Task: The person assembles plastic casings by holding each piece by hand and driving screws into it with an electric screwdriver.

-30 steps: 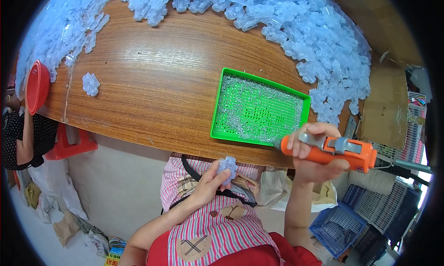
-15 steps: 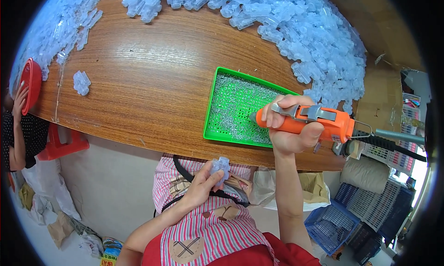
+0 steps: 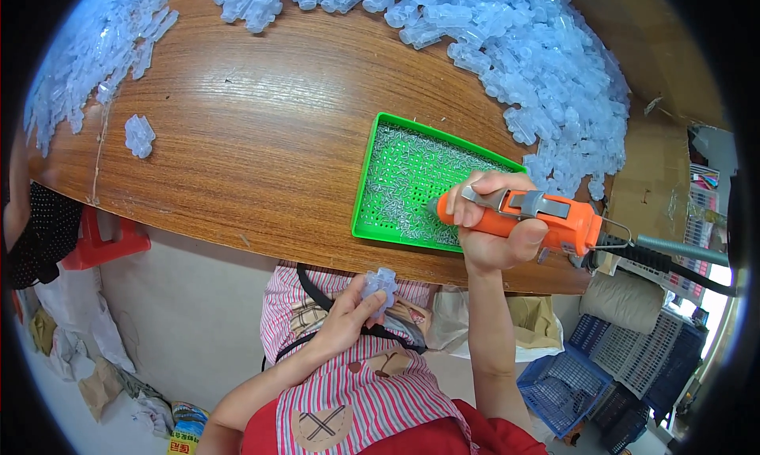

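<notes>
An orange electric screwdriver [image 3: 564, 217] lies across my right hand [image 3: 500, 237], whose fingers wrap its body near the lever. Its tip points left into a green basket [image 3: 360, 194] on the table, low over the small silver screws [image 3: 392, 205] spread there. Whether the tip touches a screw is too small to tell. Close to my apron, just off the table's near edge, my left hand [image 3: 346, 316] grips a translucent plastic piece [image 3: 381, 287] between thumb and fingers. A similar piece [image 3: 139, 137] lies alone at the left of the table.
Heaps of translucent plastic pieces [image 3: 546, 83] line the far side of the wooden table [image 3: 261, 122]. A cable [image 3: 665, 265] trails right from the screwdriver. Blue crates [image 3: 566, 388] stand on the floor at right. At far left are another person's arm [image 3: 17, 186] and a red stool [image 3: 107, 245].
At far left the other person's hand and the red bowl have gone out of view. My hands keep nearly the same place, the screwdriver tip still in the basket.
</notes>
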`<state>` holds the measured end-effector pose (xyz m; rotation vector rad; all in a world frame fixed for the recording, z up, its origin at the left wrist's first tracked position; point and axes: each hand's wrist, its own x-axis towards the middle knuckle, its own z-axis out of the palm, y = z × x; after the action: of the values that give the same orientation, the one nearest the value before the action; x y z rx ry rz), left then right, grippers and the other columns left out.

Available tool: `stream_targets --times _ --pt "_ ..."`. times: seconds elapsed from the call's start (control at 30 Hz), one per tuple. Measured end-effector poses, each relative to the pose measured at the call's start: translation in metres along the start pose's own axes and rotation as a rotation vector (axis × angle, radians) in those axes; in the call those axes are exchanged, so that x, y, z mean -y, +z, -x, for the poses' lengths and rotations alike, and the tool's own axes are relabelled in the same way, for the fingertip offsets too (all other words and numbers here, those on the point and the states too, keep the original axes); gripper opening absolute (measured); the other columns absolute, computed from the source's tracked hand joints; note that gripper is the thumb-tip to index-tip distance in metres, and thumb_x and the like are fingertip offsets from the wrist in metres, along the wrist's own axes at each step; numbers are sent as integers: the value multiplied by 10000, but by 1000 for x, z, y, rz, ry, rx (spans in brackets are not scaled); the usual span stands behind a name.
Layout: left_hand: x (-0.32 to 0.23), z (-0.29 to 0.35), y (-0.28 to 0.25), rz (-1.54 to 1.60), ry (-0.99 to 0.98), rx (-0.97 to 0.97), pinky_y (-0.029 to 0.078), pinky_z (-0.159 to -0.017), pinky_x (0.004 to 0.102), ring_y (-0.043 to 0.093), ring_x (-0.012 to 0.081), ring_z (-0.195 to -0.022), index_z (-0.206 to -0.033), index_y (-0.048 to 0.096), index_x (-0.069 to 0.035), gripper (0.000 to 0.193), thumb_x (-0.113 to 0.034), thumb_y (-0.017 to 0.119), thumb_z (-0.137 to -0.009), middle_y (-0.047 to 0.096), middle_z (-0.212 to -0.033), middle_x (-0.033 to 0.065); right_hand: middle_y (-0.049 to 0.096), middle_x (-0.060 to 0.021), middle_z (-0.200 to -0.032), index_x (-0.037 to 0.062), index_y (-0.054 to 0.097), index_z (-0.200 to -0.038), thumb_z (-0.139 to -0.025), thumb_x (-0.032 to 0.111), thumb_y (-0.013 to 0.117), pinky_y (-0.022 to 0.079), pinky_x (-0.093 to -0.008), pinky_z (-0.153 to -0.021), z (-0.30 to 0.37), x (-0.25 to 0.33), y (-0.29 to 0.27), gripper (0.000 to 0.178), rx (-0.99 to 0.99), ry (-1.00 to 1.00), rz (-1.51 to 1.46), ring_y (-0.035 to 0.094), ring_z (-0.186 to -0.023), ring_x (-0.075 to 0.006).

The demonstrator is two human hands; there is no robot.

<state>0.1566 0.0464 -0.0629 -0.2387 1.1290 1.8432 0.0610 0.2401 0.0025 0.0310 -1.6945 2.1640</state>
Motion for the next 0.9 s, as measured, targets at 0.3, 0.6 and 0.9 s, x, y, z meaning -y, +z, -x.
stream_targets --times 0.3,0.6,0.9 --pt "7 -1 -7 -33 -3 42 408 -552 203 528 71 -672 -1110 455 -50 225 -217 455 -959 605 -941 38 471 -21 -562 8 530 -895 -805 683 465 389 -262 -458 4 -4 -6 684 -3 9 -11 457 -488 -117" --pt "6 0 -5 -38 7 38 404 -551 204 514 70 -666 -1118 452 -50 235 -225 454 -961 593 -910 33 475 -26 -579 11 535 -903 -784 683 502 399 -271 -475 6 -3 -3 683 22 24 24 457 -496 -123" --pt "5 0 -3 -40 34 0 378 -535 194 478 61 -632 -1062 476 -51 232 -254 470 -949 535 -789 2 537 -56 -574 -21 589 -890 -733 575 656 449 -307 -453 34 56 19 620 184 -47 -172 525 -476 -178"
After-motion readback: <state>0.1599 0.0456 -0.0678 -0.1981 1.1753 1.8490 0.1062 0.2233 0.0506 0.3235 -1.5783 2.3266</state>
